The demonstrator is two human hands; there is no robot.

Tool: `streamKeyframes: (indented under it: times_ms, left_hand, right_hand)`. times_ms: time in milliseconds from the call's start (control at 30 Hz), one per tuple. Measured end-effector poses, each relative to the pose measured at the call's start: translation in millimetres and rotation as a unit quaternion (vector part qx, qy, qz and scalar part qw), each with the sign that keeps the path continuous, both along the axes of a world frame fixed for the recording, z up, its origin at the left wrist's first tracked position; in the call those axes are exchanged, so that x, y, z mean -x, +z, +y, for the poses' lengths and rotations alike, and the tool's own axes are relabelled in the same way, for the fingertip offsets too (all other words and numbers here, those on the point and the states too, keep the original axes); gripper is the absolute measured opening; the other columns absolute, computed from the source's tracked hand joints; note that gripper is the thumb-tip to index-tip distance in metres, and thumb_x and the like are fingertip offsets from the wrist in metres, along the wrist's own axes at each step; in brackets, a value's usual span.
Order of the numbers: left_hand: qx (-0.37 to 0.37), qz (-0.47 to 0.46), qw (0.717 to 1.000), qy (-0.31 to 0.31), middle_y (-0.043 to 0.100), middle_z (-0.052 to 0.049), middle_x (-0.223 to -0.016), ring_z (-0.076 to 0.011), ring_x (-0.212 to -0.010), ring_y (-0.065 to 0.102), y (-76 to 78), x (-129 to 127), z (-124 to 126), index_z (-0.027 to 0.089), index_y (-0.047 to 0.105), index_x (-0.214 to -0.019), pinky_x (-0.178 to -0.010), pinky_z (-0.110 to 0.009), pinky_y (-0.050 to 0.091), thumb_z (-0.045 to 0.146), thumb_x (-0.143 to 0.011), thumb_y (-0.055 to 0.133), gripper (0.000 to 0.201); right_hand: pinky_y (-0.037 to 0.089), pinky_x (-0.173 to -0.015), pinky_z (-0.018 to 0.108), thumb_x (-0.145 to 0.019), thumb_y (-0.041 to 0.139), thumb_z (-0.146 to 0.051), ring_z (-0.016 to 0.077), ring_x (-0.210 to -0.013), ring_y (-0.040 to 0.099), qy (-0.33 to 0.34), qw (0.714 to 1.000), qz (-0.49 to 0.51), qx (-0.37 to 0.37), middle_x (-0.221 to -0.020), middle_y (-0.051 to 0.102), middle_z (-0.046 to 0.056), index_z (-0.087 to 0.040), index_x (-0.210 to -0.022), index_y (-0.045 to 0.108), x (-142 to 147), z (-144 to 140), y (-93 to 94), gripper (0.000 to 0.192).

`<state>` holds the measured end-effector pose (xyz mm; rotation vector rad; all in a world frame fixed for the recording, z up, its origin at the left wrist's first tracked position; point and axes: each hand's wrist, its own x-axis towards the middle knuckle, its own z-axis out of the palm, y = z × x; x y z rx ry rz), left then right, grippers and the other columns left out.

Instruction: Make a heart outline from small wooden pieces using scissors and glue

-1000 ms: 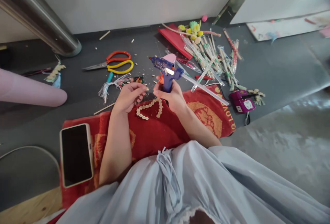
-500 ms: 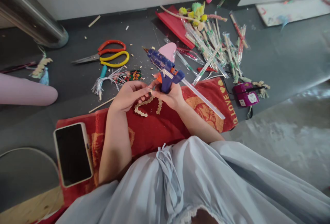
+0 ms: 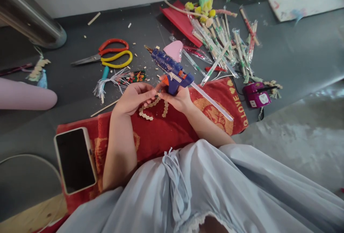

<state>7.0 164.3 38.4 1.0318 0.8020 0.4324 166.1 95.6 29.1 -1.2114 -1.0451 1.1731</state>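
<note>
The right hand point(image 3: 178, 98) is wrapped tight around the handle of a blue glue gun point(image 3: 172, 70). The gun has an orange trigger, and its tip points away to the upper left. A long clear glue stick point(image 3: 211, 101) pokes out of its back, slanting down to the right over the towel. The left hand point(image 3: 134, 97) has its fingers curled, and the fingertips pinch something tiny right next to the right hand; it is too small to tell what it is.

Just under both hands lies a bent chain of little pale wooden bits point(image 3: 152, 108). It looks like a half-made heart and rests on a red towel point(image 3: 172, 132) with gold pictures and letters.

On the left end of the towel lies a phone point(image 3: 75, 159) with a dark screen. On the grey floor past the hands are scissors point(image 3: 107, 56) with red and yellow handles, a white tassel point(image 3: 110, 82), and a pink heart shape point(image 3: 174, 49) just behind the gun. Farther right is a messy heap of wrapped sticks point(image 3: 223, 48) beside a red sheet point(image 3: 181, 22). A small purple box point(image 3: 256, 97) sits near the towel's right end.
</note>
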Motion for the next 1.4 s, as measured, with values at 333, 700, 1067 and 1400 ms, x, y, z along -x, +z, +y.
streamKeyframes:
  times_ms: [333,700,1067,1400]
  left_hand:
    - [0.008,0.016,1.0,-0.002,0.058,0.001,-0.055,-0.0057,-0.043,0.049,2.7,-3,-1,0.015,0.066,-0.065,-0.037,-0.016,0.036,0.042,-0.05,0.096,0.043]
    - [0.023,0.009,0.999,-0.025,0.059,0.0,-0.054,-0.0048,-0.041,0.046,-2.8,-1,0,0.015,0.068,-0.065,-0.031,-0.015,0.029,0.053,-0.045,0.096,0.051]
    - [0.009,0.006,0.999,-0.038,0.059,0.0,-0.056,-0.0047,-0.042,0.048,-0.8,2,0,0.013,0.067,-0.064,-0.031,-0.014,0.032,0.056,-0.054,0.092,0.051]
    - [0.024,0.012,1.0,-0.004,0.058,0.002,-0.053,-0.0035,-0.04,0.046,0.5,0,1,0.013,0.066,-0.065,-0.031,-0.012,0.029,0.034,-0.057,0.092,0.034]
  right_hand:
    - [0.047,-0.068,0.034,-0.059,0.078,-0.076,0.014,-0.066,0.05,-0.044,0.999,-0.018,-0.005,-0.078,0.059,-0.002,-0.028,-0.098,0.056,1,1,-1.3,0.066]
    - [0.049,-0.068,0.033,-0.06,0.083,-0.069,0.0134,-0.067,0.049,0.0,0.999,-0.039,-0.02,-0.084,0.058,-0.002,-0.031,-0.105,0.06,-1,0,-6.3,0.064]
    - [0.047,-0.064,0.03,-0.07,0.077,-0.069,0.0111,-0.065,0.051,0.041,0.997,-0.045,-0.055,-0.084,0.061,-0.003,-0.028,-0.107,0.053,-5,-1,-13.2,0.061]
    - [0.049,-0.065,0.027,-0.074,0.073,-0.069,0.0095,-0.067,0.052,0.039,0.991,-0.088,-0.088,-0.09,0.064,-0.001,-0.025,-0.115,0.053,-10,1,-21.5,0.063]
